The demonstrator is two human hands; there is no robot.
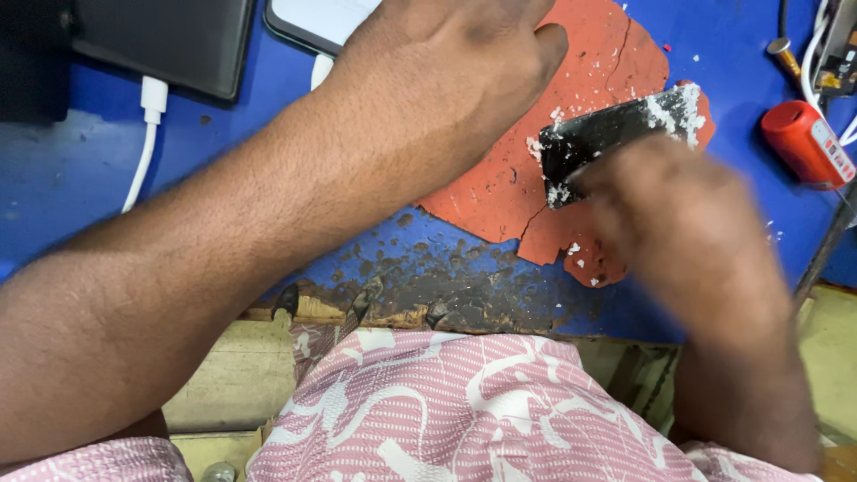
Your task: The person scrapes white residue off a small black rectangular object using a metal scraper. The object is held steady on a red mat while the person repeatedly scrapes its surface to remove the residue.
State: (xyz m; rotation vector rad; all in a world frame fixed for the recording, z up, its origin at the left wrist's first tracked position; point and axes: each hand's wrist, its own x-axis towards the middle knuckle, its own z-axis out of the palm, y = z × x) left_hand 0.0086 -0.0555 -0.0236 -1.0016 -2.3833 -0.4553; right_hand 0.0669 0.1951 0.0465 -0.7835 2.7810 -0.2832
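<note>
- The right hand (692, 223) is smeared by motion blur; its fingers and grip cannot be made out.
- It hides the near end of the flat black slab flecked with white crumbs (616, 134).
- Beyond that slab, the left hand (446, 62) loses its fingertips to the top edge (as does the white-screened phone (312, 20)).

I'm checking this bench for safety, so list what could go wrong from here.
1. The dark slab in the right hand is shedding white chips; its broken-looking edge could cut bare fingers.
2. White fragments lie scattered over the red mat and the blue table; the left hand pressing there could pick some up.
3. The right hand is motion-blurred, so a fast stroke might slip or flick chips toward the phone and red cylinder.
</note>
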